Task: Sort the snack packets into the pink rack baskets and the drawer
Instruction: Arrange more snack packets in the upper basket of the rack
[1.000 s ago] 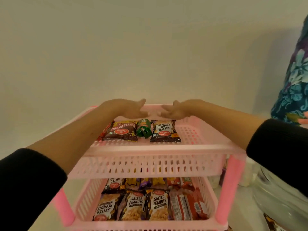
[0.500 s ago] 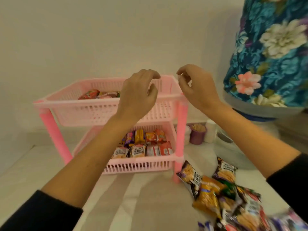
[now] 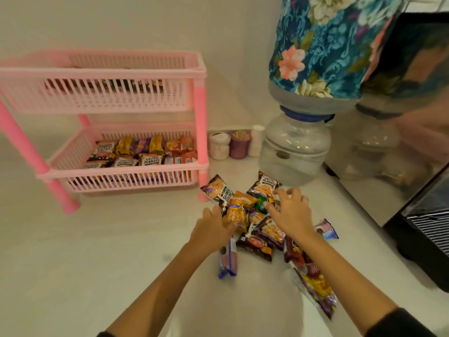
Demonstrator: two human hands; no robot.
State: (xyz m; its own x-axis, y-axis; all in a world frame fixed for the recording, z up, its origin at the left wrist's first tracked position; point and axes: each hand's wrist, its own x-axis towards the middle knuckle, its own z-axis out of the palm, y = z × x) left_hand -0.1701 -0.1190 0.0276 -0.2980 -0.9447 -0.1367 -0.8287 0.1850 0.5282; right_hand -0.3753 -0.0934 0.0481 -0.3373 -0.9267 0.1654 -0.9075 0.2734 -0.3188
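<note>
Beside pink rack (image 3: 199,132), jumbled glossy packets (image 3: 245,215)

Pink rack (image 3: 199,132), orange packet (image 3: 237,212), blue floral cover (image 3: 323,45), white counter (image 3: 97,251).

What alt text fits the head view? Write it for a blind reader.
Both hands, left hand and right hand, reach into a pile of snack packets on a white counter. A two-tier pink rack holding packets stands behind-left.

- A plain cream wall (image 3: 145,23) stood behind a pale countertop (image 3: 85,251) under soft, warm light.
- A water dispenser bottle (image 3: 295,152) wore a floral cloth cover (image 3: 323,45).
- A black appliance (image 3: 425,227) sat at right.
</note>
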